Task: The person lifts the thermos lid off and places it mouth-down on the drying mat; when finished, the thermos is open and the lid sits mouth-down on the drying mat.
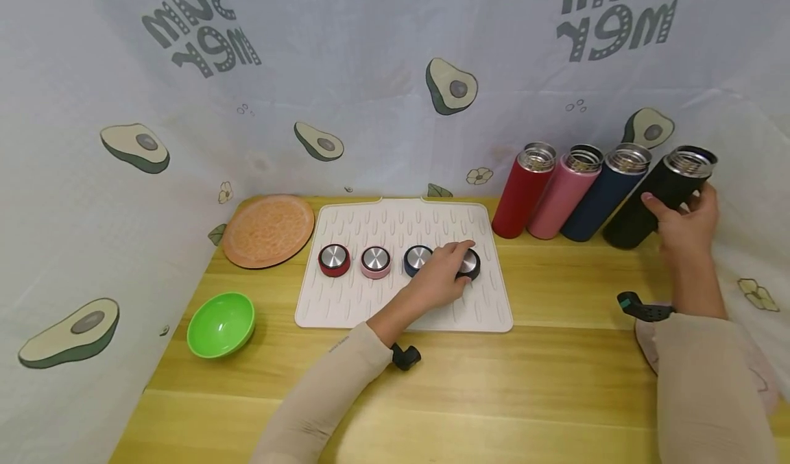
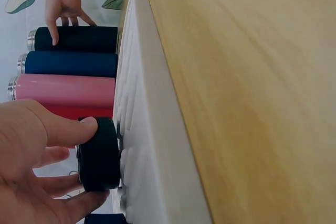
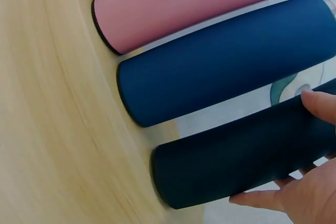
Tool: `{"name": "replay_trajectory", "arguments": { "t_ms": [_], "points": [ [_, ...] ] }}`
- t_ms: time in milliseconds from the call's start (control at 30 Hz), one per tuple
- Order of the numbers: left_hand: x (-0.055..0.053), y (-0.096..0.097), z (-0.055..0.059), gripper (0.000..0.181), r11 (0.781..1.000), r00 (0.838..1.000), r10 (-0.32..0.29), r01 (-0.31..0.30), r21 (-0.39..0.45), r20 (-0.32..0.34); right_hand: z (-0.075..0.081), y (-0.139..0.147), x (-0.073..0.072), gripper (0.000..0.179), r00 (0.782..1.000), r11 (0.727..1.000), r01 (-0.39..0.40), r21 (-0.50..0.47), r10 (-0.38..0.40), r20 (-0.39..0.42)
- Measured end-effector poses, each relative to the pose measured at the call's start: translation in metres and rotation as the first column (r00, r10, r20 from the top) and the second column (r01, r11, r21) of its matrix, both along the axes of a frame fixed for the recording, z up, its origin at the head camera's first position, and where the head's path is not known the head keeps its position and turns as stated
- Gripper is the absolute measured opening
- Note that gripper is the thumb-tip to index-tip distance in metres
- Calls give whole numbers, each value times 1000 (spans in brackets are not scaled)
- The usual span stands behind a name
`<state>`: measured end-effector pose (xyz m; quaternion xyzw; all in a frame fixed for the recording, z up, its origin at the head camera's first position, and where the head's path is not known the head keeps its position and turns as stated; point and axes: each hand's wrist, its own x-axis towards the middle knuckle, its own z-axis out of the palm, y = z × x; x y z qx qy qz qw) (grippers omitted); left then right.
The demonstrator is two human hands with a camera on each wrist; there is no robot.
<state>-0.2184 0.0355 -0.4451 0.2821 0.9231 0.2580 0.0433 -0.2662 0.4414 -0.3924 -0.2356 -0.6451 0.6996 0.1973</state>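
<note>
My left hand (image 1: 437, 282) pinches a black bottle lid (image 2: 100, 156) with a steel top, thumb on one side and fingers on the other. That lid is at the right end of a row on the white ridged mat (image 1: 401, 313). On the far right, my right hand (image 1: 690, 225) grips the upper part of a black bottle (image 3: 231, 156), which is lidless and has its base on the table. Beside it stand a blue bottle (image 1: 605, 190), a pink bottle (image 1: 564, 193) and a red bottle (image 1: 523, 193), all with bare steel necks.
Left of the held lid sit a blue lid (image 1: 416, 260), a pink lid (image 1: 375, 263) and a red lid (image 1: 334, 261). A green bowl (image 1: 221, 325) and an orange round mat (image 1: 268, 231) lie at the left. A pinkish item (image 1: 647, 340) is partly hidden by the right sleeve.
</note>
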Motion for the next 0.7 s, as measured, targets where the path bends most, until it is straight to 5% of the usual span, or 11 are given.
{"name": "replay_trajectory", "arguments": {
  "t_ms": [233,433,533,700],
  "points": [
    [2,6,-1,65,994,999,26,-28,-101,-25,-5,-2,1,88,999,999,-28,37,27,29],
    [0,0,-2,72,1000,999,0,2,-30,44,2,-7,12,94,994,984,-73,160,58,98],
    [-2,-11,-1,75,998,994,-40,36,42,98,9,-13,24,86,993,944,-20,328,-20,118],
    [-7,-34,13,74,987,989,-105,90,136,103,24,-24,40,70,992,818,100,566,-127,8]
  ]
}}
